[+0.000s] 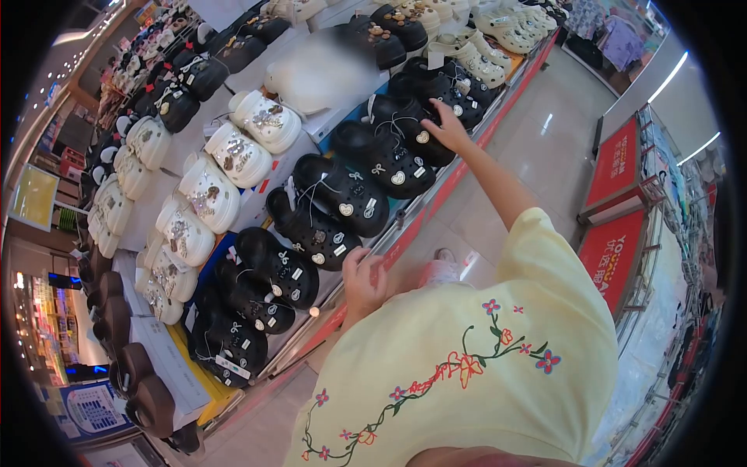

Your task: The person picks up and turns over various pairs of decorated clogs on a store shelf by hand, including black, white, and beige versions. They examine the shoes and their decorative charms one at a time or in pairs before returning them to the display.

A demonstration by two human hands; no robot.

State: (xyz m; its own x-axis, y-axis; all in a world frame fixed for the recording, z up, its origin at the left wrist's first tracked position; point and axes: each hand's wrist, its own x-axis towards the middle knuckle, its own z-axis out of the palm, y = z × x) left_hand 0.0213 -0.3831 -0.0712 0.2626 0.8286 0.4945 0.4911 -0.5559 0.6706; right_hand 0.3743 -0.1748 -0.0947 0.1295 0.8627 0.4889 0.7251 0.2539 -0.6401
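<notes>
My right hand [449, 131] reaches over the front row of black clogs, thumb and index finger apart. Its fingertips are right at a black clog [410, 128] with a heart-shaped charm and a thin tie loop. Lower down, my left hand [364, 282] rests by the display's front edge, fingers loosely bent and spread, holding nothing visible. Closest to it is a black clog [315, 233] decorated with pale charms. Another black clog [342, 194] sits between the two hands, joined by a thin cord.
White clogs [208, 191] with shiny charms line the row behind. Brown clogs [140, 373] stand at the lower left, cream clogs [506, 31] at the far end. A red-edged rail [412, 233] borders the display. Across the tiled aisle [537, 117] are red signs [615, 167] on a rack.
</notes>
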